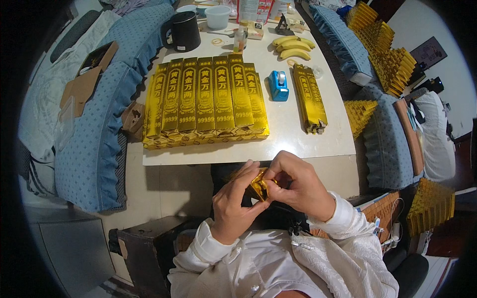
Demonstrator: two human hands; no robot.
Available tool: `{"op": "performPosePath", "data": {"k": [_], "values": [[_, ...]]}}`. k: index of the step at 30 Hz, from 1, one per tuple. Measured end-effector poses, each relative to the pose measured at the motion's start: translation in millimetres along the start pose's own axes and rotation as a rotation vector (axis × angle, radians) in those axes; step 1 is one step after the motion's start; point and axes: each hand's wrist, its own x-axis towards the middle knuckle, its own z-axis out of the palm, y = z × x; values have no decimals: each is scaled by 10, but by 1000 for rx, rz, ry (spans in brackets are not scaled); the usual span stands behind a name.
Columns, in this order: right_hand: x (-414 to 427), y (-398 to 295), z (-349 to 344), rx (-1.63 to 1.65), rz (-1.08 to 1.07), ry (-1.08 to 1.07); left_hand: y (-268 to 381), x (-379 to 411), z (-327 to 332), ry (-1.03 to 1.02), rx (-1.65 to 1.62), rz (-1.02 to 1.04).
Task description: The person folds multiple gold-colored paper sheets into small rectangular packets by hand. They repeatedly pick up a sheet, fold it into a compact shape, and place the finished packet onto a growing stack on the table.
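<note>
Over my lap, in front of the table's near edge, both hands hold one gold foil-paper piece [258,186]. My left hand [236,201] wraps around its body. The thumb and fingers of my right hand [298,184] pinch the foil at its end. Beyond them on the white table [298,147], long gold paper boxes [205,97] with printed characters lie side by side in a stacked block. A bundle of flat gold paper strips [310,98] lies at the right. Between the block and the bundle stands a blue tape dispenser [278,85].
Bananas [294,46], a small bottle [239,39], a black lidded jug [185,31] and a white tub [218,16] stand farther back. Blue-covered sofas [93,149] flank the table. Stacks of gold pieces [391,56] rest at the right. A dark case [138,249] sits lower left.
</note>
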Motion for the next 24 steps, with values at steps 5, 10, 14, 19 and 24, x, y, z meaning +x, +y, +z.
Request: {"op": "performPosePath", "data": {"k": [5,10,14,19,24], "values": [[24,14,-11,-12,-51,-26,-13,8,-16,0,13,8],[45,144,-35,298,44,-106,-41,-4,-32,16,13,12],[74,141,-57,235,53,-130,-28,12,-34,15,13,7],[94,104,-82,235,118,-191,-24,7,-44,30,7,-5],[132,92,-124,109,-160,-202,-113,-102,42,76,-65,-230]]}}
